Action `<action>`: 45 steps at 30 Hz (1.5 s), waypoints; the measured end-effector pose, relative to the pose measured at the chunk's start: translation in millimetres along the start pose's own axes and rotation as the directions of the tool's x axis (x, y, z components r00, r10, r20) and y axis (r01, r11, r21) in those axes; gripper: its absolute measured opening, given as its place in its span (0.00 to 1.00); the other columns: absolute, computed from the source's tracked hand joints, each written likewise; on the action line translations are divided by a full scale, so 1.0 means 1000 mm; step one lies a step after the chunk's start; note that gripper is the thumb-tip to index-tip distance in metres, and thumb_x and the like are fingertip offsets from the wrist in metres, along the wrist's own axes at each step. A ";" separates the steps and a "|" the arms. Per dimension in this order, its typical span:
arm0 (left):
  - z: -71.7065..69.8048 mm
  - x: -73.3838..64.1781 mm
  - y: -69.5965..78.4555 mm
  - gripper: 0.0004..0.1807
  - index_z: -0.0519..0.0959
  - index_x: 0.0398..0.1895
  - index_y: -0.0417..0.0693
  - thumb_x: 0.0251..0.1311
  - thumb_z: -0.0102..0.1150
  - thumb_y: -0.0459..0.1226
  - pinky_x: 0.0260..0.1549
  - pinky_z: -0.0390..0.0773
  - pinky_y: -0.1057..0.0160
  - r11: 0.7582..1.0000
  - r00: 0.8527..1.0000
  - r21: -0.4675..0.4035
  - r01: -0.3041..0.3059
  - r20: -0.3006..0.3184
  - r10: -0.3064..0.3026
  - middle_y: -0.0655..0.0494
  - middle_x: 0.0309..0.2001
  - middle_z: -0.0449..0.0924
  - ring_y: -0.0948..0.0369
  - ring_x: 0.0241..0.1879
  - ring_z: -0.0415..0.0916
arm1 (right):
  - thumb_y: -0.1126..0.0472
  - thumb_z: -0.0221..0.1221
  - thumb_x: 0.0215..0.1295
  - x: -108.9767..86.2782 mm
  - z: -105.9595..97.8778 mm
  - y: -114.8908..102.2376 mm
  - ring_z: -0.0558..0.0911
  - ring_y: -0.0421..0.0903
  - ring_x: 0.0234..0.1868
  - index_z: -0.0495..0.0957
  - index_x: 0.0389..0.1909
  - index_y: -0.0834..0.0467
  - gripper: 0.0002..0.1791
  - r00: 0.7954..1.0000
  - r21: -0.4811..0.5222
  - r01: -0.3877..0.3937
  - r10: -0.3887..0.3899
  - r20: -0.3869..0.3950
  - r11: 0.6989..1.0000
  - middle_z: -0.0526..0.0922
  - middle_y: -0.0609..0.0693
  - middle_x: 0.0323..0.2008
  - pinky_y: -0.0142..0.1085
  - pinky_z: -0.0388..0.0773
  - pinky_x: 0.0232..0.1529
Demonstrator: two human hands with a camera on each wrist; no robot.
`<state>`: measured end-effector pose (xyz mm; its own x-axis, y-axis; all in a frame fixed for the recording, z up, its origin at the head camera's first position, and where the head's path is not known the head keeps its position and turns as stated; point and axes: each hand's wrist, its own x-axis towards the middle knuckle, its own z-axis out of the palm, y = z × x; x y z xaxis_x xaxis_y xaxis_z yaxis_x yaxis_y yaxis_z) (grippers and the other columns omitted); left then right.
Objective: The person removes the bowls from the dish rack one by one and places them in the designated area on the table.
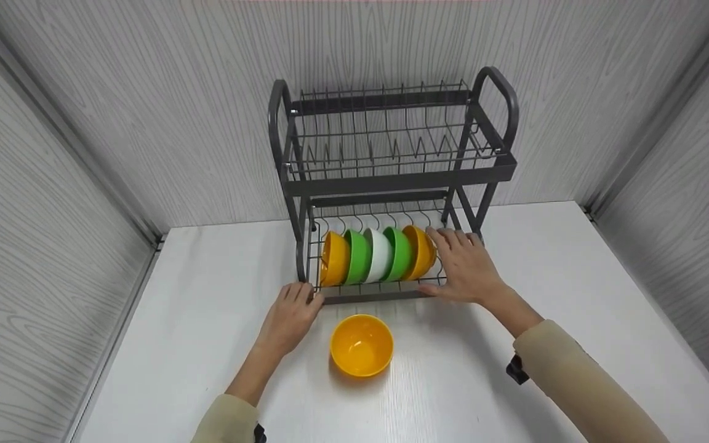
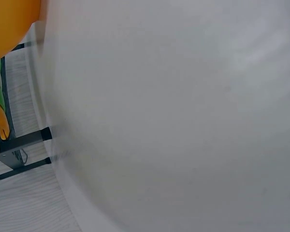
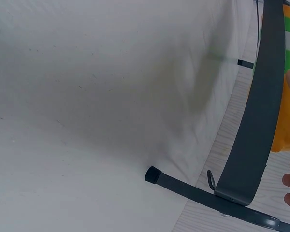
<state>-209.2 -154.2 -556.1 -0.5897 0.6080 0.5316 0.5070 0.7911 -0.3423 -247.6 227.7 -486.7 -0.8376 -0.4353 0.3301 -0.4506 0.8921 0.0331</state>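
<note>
A dark two-tier dish rack (image 1: 400, 179) stands on the white table, with a row of bowls leaning on edge in its lower tier. From left to right they are an orange bowl (image 1: 336, 261), a green bowl (image 1: 359, 258), a white bowl (image 1: 380, 255), a second green bowl (image 1: 400, 253) and another orange bowl (image 1: 423, 253). My left hand (image 1: 290, 314) grips the rack's front left corner, bent fingers at the rail. Beside the rightmost orange bowl, my right hand (image 1: 466, 267) has its fingers extended and thumb apart, over the rack's right end.
A loose orange bowl (image 1: 362, 346) sits upright on the table in front of the rack, between my forearms. The rack's upper tier (image 1: 385, 130) has wire dividers. Pale wood-grain panels (image 1: 219, 111) close off the back and both sides.
</note>
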 end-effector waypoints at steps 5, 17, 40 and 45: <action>0.000 0.000 0.000 0.14 0.80 0.47 0.49 0.61 0.74 0.34 0.53 0.84 0.56 1.000 1.000 -0.001 0.002 0.003 -0.002 0.49 0.42 0.77 0.52 0.47 0.77 | 0.21 0.64 0.53 0.003 0.002 -0.001 0.77 0.65 0.64 0.57 0.79 0.56 0.63 1.000 0.016 0.010 -0.010 -0.001 1.000 0.74 0.62 0.68 0.61 0.75 0.64; 0.001 0.000 -0.001 0.14 0.81 0.48 0.48 0.62 0.72 0.32 0.52 0.83 0.56 1.000 1.000 -0.009 -0.008 -0.019 0.007 0.49 0.42 0.77 0.52 0.46 0.76 | 0.19 0.66 0.49 0.011 0.008 -0.001 0.78 0.64 0.64 0.58 0.80 0.56 0.66 0.999 0.019 0.020 -0.020 -0.040 1.000 0.76 0.61 0.67 0.60 0.78 0.63; 0.001 -0.001 0.000 0.15 0.81 0.49 0.49 0.61 0.73 0.33 0.51 0.84 0.56 1.000 1.000 -0.012 -0.008 -0.030 0.008 0.49 0.41 0.77 0.52 0.46 0.77 | 0.18 0.68 0.45 0.018 0.019 -0.007 0.80 0.65 0.63 0.60 0.79 0.60 0.69 0.998 0.061 -0.009 0.012 -0.061 0.998 0.77 0.62 0.65 0.61 0.79 0.64; 0.000 0.000 0.000 0.15 0.81 0.49 0.49 0.61 0.73 0.33 0.52 0.84 0.55 1.000 1.000 -0.008 -0.008 -0.015 0.008 0.48 0.41 0.77 0.51 0.46 0.78 | 0.17 0.67 0.45 0.019 0.021 -0.007 0.79 0.66 0.64 0.59 0.79 0.59 0.70 0.999 0.044 -0.016 0.018 -0.045 0.999 0.77 0.61 0.66 0.61 0.78 0.64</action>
<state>-209.1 -154.3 -556.2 -0.5759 0.6135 0.5404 0.5173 0.7853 -0.3403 -266.9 210.9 -500.3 -0.8308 -0.4134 0.3726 -0.4503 0.8928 -0.0136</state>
